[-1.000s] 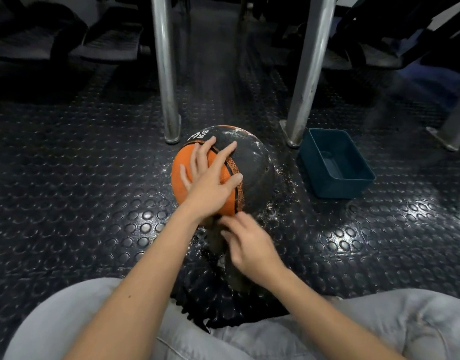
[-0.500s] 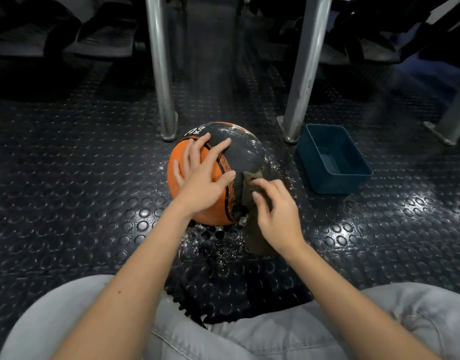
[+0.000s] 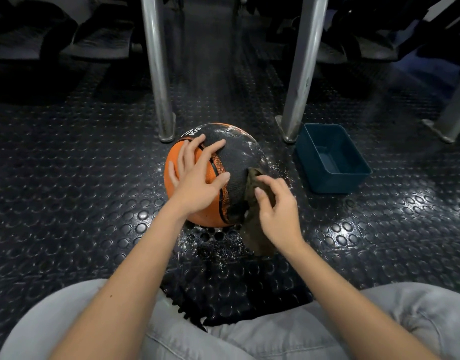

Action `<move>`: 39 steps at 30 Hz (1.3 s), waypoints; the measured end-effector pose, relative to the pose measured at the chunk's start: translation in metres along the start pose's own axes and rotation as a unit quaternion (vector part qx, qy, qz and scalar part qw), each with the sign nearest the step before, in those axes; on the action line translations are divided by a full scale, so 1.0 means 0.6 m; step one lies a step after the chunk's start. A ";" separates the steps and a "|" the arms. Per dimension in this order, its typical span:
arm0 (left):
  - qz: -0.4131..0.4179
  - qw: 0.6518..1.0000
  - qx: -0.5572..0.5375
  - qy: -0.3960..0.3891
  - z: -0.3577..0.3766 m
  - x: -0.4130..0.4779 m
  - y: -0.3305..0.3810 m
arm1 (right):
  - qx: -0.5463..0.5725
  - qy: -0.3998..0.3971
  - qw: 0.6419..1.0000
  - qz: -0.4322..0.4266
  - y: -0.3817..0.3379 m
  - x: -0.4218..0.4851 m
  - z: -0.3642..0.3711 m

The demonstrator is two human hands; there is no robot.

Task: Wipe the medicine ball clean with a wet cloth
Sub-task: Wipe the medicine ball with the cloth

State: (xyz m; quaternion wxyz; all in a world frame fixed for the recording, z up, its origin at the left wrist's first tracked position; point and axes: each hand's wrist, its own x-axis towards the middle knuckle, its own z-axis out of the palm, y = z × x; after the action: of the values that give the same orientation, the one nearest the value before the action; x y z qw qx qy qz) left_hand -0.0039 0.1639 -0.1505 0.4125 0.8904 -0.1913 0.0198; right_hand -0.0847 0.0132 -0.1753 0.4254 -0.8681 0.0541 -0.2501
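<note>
the right hand has swept the cloth up the side of the medicine ball.

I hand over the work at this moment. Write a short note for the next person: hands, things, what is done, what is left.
Left hand: spread on the medicine ball, steadying it.
Right hand: grips the cloth against the ball's right side.
Ball on the wet floor; blue tub to its right.
Done: black panel looks wet.
Left: probably the orange panel and underside.

left hand fingers spread and pressing, right hand fingers curled, pinching
</note>
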 end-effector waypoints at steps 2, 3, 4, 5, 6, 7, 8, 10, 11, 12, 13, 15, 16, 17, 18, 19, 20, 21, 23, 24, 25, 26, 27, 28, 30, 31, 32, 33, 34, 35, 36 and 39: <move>0.005 1.000 -0.009 -0.001 -0.004 0.003 -0.003 | -0.025 -0.064 0.996 -0.063 -0.009 -0.019 0.005; 0.009 1.000 -0.013 0.000 -0.006 0.005 -0.004 | -0.048 -0.097 0.990 -0.094 -0.014 -0.029 0.009; 0.014 1.000 -0.018 0.000 -0.007 0.007 -0.004 | -0.063 -0.110 0.985 -0.115 -0.018 -0.035 0.010; 0.018 1.000 -0.025 0.001 -0.008 0.008 -0.004 | -0.062 -0.096 0.986 -0.118 -0.019 -0.032 0.008; 0.021 0.999 -0.034 0.002 -0.008 0.009 -0.004 | -0.051 -0.059 0.991 -0.109 -0.019 -0.022 0.002; 0.023 0.999 -0.041 0.002 -0.009 0.009 -0.004 | -0.044 -0.012 0.995 -0.093 -0.018 -0.008 -0.007; 0.023 0.999 -0.046 0.003 -0.010 0.009 -0.005 | -0.045 0.024 0.997 -0.065 -0.012 0.008 -0.018; 0.030 0.998 -0.051 0.012 -0.011 0.011 -0.010 | -0.089 0.020 0.995 0.025 0.011 0.034 -0.036; 0.032 0.998 -0.053 0.019 -0.011 0.012 -0.013 | -0.124 -0.007 0.989 0.080 0.028 0.038 -0.041; 0.033 0.997 -0.057 0.028 -0.012 0.012 -0.015 | -0.147 -0.030 0.980 0.129 0.042 0.037 -0.044; 0.034 0.997 -0.060 0.037 -0.014 0.012 -0.018 | -0.150 -0.034 0.975 0.162 0.049 0.035 -0.046; 0.036 0.996 -0.072 0.044 -0.021 0.010 -0.020 | -0.116 0.008 0.980 0.163 0.042 0.036 -0.053; 0.040 0.995 -0.078 0.041 -0.025 0.010 -0.020 | -0.095 0.031 0.988 0.120 0.030 0.039 -0.054; 0.047 0.995 -0.084 0.033 -0.028 0.009 -0.021 | -0.078 0.039 0.994 0.063 0.015 0.041 -0.055; 0.056 0.994 -0.088 0.022 -0.031 0.008 -0.021 | -0.067 0.027 0.997 0.005 0.001 0.040 -0.054; 0.064 0.994 -0.090 0.008 -0.035 0.007 -0.019 | -0.070 0.000 0.997 -0.043 -0.007 0.034 -0.050; 0.067 0.994 -0.086 -0.009 -0.038 0.005 -0.018 | -0.082 -0.030 0.994 -0.070 -0.007 0.024 -0.044; 0.067 0.995 -0.074 -0.026 -0.041 0.003 -0.015 | -0.091 -0.054 0.992 -0.073 -0.005 0.015 -0.041; 0.062 0.996 -0.034 -0.044 -0.040 -0.002 -0.010 | -0.104 -0.069 0.990 -0.061 0.005 0.005 -0.043; 0.062 0.997 -0.007 -0.045 -0.038 -0.006 -0.006 | -0.121 -0.073 0.988 -0.062 0.007 0.002 -0.049; 0.064 0.997 0.022 -0.043 -0.035 -0.011 0.000 | -0.140 -0.081 0.985 -0.063 0.007 -0.002 -0.055; 0.065 0.996 0.048 -0.040 -0.029 -0.018 0.005 | -0.153 -0.094 0.982 -0.056 0.008 -0.007 -0.061; 0.063 0.995 0.064 -0.036 -0.022 -0.026 0.010 | -0.159 -0.111 0.980 -0.043 0.007 -0.013 -0.066; 0.058 0.995 0.072 -0.032 -0.015 -0.034 0.015 | -0.163 -0.128 0.978 -0.029 0.004 -0.020 -0.069; 0.046 0.996 0.064 -0.031 -0.002 -0.052 0.023 | -0.179 -0.152 0.972 -0.021 -0.001 -0.032 -0.074; 0.042 0.997 0.055 -0.031 0.003 -0.055 0.022 | -0.189 -0.158 0.969 -0.025 -0.001 -0.031 -0.075; 0.039 0.998 0.046 -0.030 0.008 -0.060 0.022 | -0.197 -0.160 0.967 -0.030 -0.002 -0.032 -0.077; 0.037 0.998 0.041 -0.028 0.010 -0.064 0.023 | -0.199 -0.159 0.966 -0.036 -0.005 -0.031 -0.084; 0.038 0.998 0.043 -0.023 0.013 -0.066 0.022 | -0.194 -0.150 0.969 -0.042 -0.006 -0.030 -0.088; 0.039 0.998 0.048 -0.018 0.016 -0.067 0.021 | -0.186 -0.136 0.972 -0.047 -0.007 -0.028 -0.093; 0.039 0.998 0.052 -0.012 0.017 -0.067 0.022 | -0.179 -0.120 0.975 -0.052 -0.009 -0.026 -0.098; 0.035 0.998 0.059 -0.003 0.015 -0.060 0.021 | -0.181 -0.079 0.978 -0.072 -0.014 -0.007 -0.107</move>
State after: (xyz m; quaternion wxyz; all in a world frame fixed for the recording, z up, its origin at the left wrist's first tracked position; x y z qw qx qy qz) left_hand -0.0427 0.1615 -0.1539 0.3575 0.9062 -0.2219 0.0422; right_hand -0.1199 -0.0256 -0.1374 0.2449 -0.9494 0.0025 -0.1966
